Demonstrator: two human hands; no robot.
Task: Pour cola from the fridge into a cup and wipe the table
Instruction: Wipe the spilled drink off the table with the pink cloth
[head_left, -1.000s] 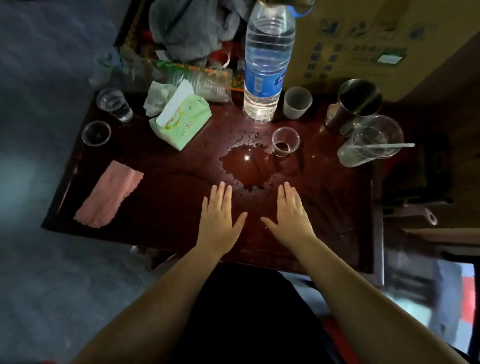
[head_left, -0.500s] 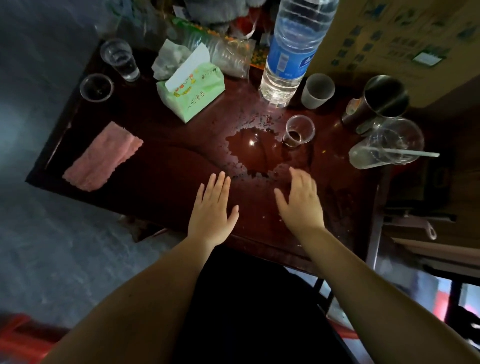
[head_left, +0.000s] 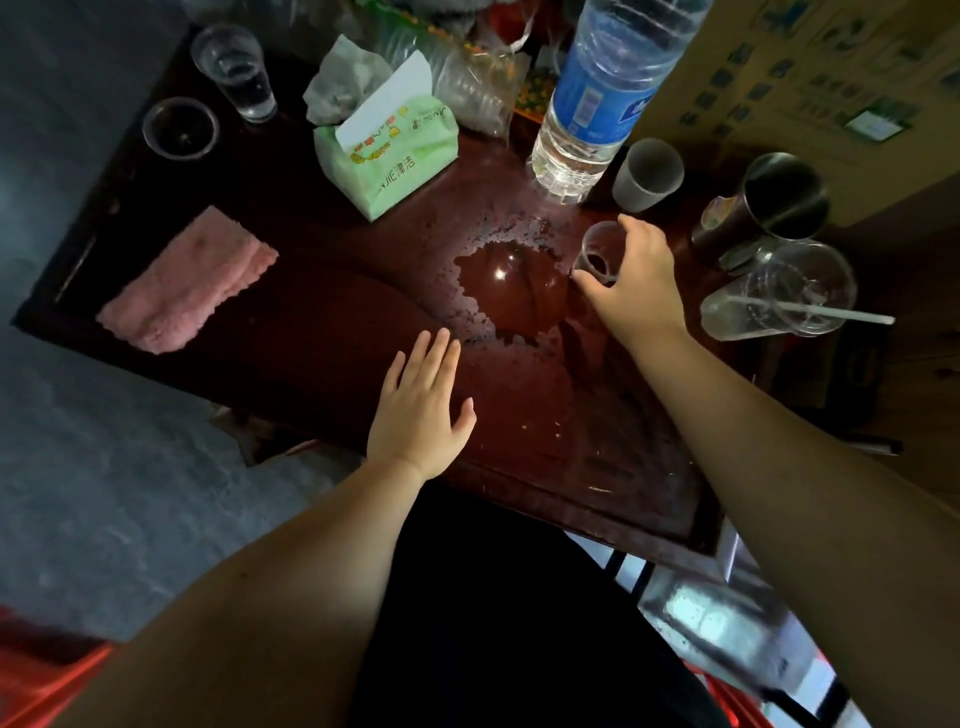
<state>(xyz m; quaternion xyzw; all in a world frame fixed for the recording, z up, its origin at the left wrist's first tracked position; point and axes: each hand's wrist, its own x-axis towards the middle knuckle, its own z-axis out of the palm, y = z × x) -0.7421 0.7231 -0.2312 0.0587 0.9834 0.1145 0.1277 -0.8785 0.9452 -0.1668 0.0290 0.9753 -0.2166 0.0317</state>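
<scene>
Right hand (head_left: 631, 280) curled around small clear cup (head_left: 597, 254), right of centre, dark dregs inside. Left hand (head_left: 421, 400) flat, fingers spread, empty, on worktop (head_left: 311, 332). Puddle (head_left: 511, 291) at centre unwiped; pink cloth (head_left: 189, 280) at left untouched. No cola bottle visible. Pouring apparently still ahead.

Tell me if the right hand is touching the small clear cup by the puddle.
Touching. The head view shows the right hand wrapped around the small clear cup, fingers on its rim and side.
</scene>
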